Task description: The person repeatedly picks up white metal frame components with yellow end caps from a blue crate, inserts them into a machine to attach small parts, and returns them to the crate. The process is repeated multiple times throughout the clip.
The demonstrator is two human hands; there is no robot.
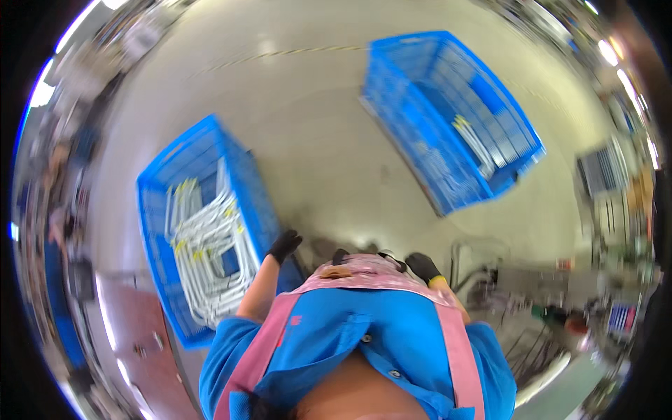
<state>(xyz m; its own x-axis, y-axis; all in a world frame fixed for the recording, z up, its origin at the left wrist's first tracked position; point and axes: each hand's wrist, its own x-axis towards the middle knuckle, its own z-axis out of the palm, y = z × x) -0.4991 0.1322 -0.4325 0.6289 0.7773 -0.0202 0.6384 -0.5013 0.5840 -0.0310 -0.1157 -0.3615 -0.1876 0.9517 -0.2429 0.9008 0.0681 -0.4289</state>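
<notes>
My left hand [285,246], in a dark glove, hangs beside the right wall of a blue plastic crate [259,203]. Its fingers look loosely apart and hold nothing visible. Inside that crate lie many bent white tube frames [210,238] with yellow-green marks, stacked in layers. On the other side of my body, my right hand [423,267] wears a dark glove with a yellow cuff. Blur hides how its fingers are set, and I see no object with it. Its nearest surroundings are the floor and dark metal items to its right.
A second blue crate [448,168] stands ahead on the right, with a few white tubes [476,145] inside. Reddish-brown cabinet panels [143,336] are at lower left. A cluttered metal bench [539,283] stands at right. A striped line [301,51] crosses the far floor [315,105].
</notes>
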